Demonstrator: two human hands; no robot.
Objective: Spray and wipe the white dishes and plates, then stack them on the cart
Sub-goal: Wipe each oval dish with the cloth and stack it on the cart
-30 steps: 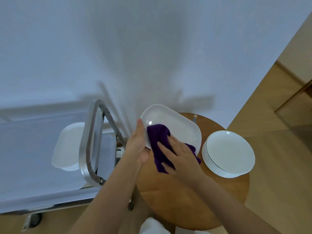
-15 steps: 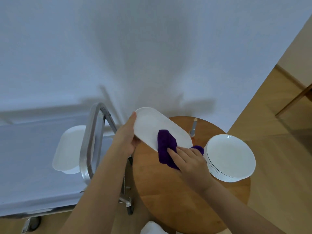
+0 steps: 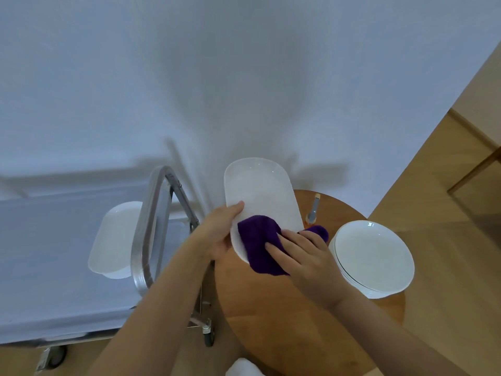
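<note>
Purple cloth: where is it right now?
Head view, centre: the purple cloth lies on the near end of the oblong white dish, pressed by the right hand, left of the plate stack.

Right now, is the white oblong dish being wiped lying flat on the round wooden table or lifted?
Lifted and tilted: the left hand grips the white oblong dish by its edge, its far end over the wall beyond the table.

The light is dim, cool and bluish. Soft, broad shadows fan up the plain white wall (image 3: 244, 77) from behind the person. Small glints sit on the rim of the stacked round white plates (image 3: 374, 256). Wide-angle distortion bends the edges, and fine detail looks slightly soft throughout.
</note>
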